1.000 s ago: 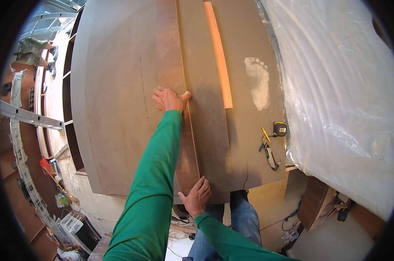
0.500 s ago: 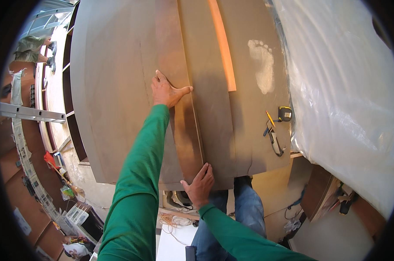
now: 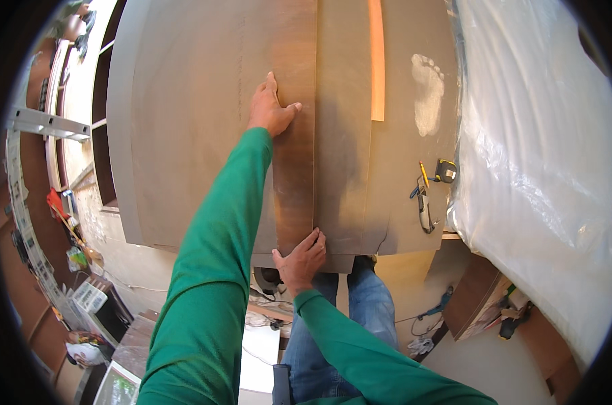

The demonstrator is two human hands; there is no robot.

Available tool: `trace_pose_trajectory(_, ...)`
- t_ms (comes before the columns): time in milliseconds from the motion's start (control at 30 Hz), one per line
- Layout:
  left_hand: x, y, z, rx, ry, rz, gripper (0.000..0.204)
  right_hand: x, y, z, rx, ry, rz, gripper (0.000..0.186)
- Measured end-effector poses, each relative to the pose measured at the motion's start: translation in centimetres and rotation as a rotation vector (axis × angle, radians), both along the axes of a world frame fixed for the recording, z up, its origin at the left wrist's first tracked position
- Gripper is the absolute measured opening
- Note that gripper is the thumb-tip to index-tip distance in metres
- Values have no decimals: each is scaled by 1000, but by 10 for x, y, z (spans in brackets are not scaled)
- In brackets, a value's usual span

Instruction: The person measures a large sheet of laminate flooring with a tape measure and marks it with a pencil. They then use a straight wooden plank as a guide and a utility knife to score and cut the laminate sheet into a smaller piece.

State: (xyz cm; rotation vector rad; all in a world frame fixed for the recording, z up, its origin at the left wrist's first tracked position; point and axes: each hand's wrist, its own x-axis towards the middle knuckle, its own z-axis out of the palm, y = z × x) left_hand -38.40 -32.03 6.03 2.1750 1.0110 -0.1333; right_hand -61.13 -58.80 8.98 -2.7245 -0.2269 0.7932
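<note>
A long, dark brown strip of thin sheet material runs away from me over larger brown sheets. My left hand lies on it partway along, thumb spread across the strip's face and fingers extended at its left edge. At the near end, my right hand rests with thumb and fingers spread across the strip's width. Both hands press from above, and nothing shows enclosed in either palm.
An orange-brown strip lies farther right, beside a pale footprint mark. A utility knife, a yellow pencil and a tape measure sit near the right edge. Plastic sheeting covers the right side. A ladder rail is at left.
The view has turned, so the strip now runs nearly straight up the picture. My left thumb has come off the strip's right edge onto its face. My right hand stays at the near end.
</note>
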Motion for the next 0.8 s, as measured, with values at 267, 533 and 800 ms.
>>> trace_pose_trajectory(267,0,1,-15,40,79,-37,105,2,-5,-1,44,-7,4,122)
trace_pose_trajectory(533,3,-2,-13,68,87,-70,104,4,-9,-3,22,-12,11,121)
trace_pose_trajectory(800,6,-2,-5,28,141,-74,105,5,-10,-3,8,-3,4,121)
